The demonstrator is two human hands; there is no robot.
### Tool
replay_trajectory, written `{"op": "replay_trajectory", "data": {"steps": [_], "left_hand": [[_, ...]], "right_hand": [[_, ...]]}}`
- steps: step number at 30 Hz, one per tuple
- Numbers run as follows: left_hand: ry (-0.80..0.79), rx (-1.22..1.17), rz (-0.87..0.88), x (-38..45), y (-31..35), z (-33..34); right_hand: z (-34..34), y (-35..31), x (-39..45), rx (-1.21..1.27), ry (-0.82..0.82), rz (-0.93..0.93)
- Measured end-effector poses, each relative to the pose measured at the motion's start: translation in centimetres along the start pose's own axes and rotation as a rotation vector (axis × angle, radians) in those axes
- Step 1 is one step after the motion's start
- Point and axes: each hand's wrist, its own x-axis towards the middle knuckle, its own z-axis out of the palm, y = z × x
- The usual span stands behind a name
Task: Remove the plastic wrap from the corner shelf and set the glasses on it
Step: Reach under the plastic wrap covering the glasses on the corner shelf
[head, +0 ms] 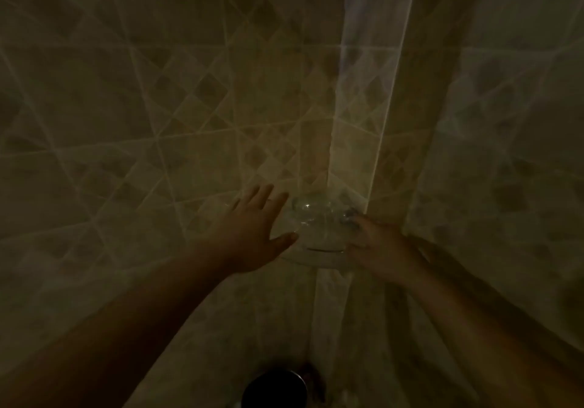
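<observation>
The picture is dim and blurred. A clear glass corner shelf [319, 257] juts out where two tiled walls meet. On it sits something transparent with bright glints [311, 214]; whether it is a glass or plastic wrap I cannot tell. My left hand [252, 233] lies flat at the shelf's left edge, fingers spread, thumb pointing toward the transparent thing. My right hand [376, 246] rests on the shelf's right side, its fingertips curled against that transparent thing; whether it grips it is unclear.
Beige patterned tiles [158, 107] cover both walls. A pale vertical strip [376, 75] runs up the corner above the shelf. Below, at the frame's bottom edge, stands a dark round container [274, 388].
</observation>
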Motion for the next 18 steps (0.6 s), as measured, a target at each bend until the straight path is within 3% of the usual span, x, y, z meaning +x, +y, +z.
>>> {"op": "replay_trajectory", "data": {"steps": [7, 12, 16, 18], "left_hand": [[-0.029, -0.123, 0.056, 2.4, -1.7, 3.8], [-0.153, -0.407, -0.011, 4.4, -2.7, 6.8], [-0.118, -0.444, -0.047, 4.8, -3.3, 9.3], [-0.124, -0.417, -0.073, 4.7, -3.6, 10.1]], "right_hand": [[3.1, 1.3, 2.9, 0.245, 0.043, 0.158], [4.7, 2.2, 4.6, 0.519, 0.045, 0.262], [4.6, 2.5, 5.6, 0.816, 0.183, 0.397], [4.2, 2.8, 6.0, 0.816, 0.228, 0.457]]}}
